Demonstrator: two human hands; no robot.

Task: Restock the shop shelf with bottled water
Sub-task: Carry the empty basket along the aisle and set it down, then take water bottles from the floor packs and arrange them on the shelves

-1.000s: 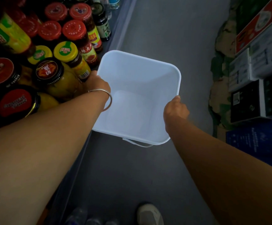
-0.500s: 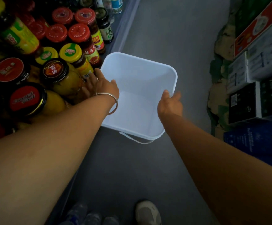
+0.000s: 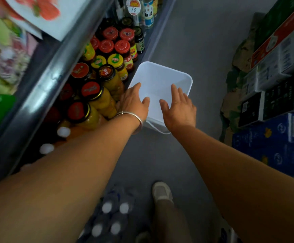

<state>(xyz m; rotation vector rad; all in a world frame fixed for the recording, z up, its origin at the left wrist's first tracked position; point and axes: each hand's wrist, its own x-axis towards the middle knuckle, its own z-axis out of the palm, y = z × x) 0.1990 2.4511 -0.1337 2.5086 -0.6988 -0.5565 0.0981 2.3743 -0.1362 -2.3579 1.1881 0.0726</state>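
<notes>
While both hands, left and right, hover spread-fingered and empty above a white square plastic bucket, clear white-capped shrink-wrapped water bottles sit at six o'clock on the grey floor.

1. The tub sits on the floor, just right of the shelf of jars.
2. Both hands hover over the tub: left hand, right hand.
3. Water bottles lie nearer, by a shoe.
4. Boxes stack along the right.
</notes>
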